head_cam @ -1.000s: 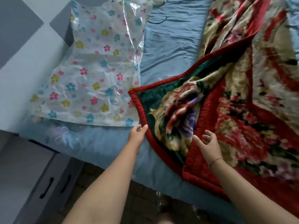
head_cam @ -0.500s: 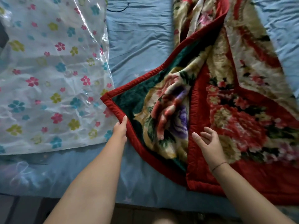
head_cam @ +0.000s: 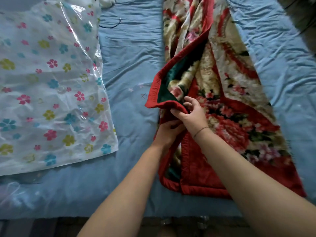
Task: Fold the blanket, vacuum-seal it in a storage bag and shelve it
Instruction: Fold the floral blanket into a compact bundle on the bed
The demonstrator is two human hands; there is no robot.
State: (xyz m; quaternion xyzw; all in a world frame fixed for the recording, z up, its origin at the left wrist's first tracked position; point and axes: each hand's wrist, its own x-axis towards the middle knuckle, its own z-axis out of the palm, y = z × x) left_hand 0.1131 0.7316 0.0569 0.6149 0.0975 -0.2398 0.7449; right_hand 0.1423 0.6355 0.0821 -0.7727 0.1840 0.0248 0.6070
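A red-bordered floral blanket [head_cam: 227,106] lies in a long strip on the blue bed, running from the near edge to the far end. Its left corner flap is lifted and turned over to the right. My left hand [head_cam: 168,132] grips the blanket's red border from below. My right hand [head_cam: 191,113] pinches the same red border just above it, fingers curled over the edge. A clear storage bag [head_cam: 51,86] printed with coloured flowers lies flat on the left side of the bed.
The blue sheet of the bed [head_cam: 131,65] shows bare between bag and blanket and to the blanket's right. A thin dark cord [head_cam: 112,25] lies on the sheet at the back. The floor shows beyond the bed's near edge.
The blanket's left corner has been pulled right, off the bag's edge, and folded over the strip. Both hands have come together on the red border; the right hand, open before, now grips it.
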